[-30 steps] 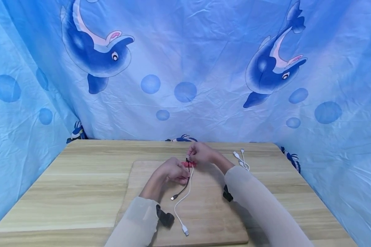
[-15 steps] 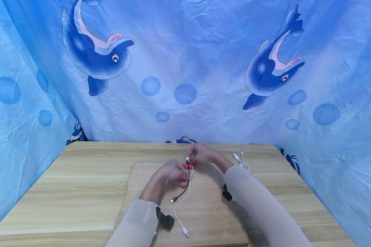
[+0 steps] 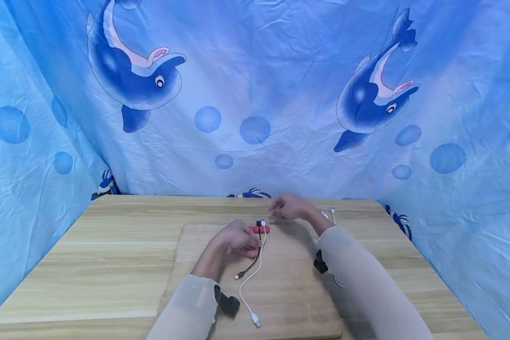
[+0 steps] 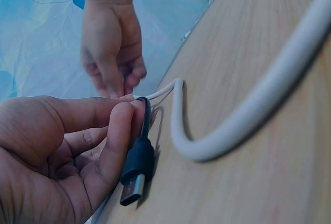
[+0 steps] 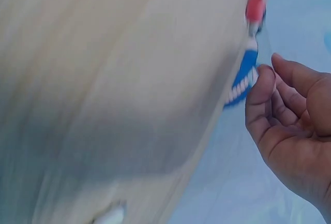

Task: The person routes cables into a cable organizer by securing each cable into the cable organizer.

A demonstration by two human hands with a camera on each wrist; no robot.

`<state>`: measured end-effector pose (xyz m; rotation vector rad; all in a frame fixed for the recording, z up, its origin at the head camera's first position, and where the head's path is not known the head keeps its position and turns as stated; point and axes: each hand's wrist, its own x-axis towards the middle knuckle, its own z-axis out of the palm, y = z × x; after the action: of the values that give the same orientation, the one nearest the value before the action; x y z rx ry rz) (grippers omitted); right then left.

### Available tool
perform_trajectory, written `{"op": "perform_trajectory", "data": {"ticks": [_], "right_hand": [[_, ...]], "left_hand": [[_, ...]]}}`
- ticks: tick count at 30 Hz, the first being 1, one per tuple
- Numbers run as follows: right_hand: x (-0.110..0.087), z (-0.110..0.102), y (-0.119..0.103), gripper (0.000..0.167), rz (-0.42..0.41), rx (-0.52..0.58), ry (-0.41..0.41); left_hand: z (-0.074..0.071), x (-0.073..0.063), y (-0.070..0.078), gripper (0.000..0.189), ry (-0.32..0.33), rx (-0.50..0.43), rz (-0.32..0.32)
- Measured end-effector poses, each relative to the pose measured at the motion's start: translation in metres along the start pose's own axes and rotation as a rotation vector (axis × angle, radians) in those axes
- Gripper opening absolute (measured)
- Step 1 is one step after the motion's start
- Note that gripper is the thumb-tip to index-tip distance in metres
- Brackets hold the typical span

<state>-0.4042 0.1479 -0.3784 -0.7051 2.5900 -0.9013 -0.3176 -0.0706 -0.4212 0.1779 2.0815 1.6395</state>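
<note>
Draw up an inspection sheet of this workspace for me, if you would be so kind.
Surface: wooden board on a table.
Job's things: red piece near the board's far edge, black cable and white cable side by side at it.
Clutter: more white cabling, partly hidden by the right sleeve.
Grips: left grip pinches the black cable; nothing seen in the right grip.
Cables: near ends free, white reaching closer to the person.
Surroundings: blue dolphin-print cloth.
</note>
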Motion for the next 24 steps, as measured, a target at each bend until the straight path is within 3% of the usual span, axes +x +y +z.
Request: {"op": "perform_trajectory", "data": {"ticks": [7,13,24], "right_hand": [[-0.021,-0.031,0.028,0.02,0.042,-0.011,0.084],[-0.042,-0.056,0.058,0.02,0.103,0.053,0.177],[-0.071,-0.08,0.108,0.028,0.157,0.138,0.274]], "left_hand": [[0.001,0.0,0.0,0.006,0.004,0.001,0.002],[0.001,0.0,0.0,0.006,0.004,0.003,-0.01],[0.0,-0.002,-0.001,0.005,0.017,0.01,-0.007]]}}
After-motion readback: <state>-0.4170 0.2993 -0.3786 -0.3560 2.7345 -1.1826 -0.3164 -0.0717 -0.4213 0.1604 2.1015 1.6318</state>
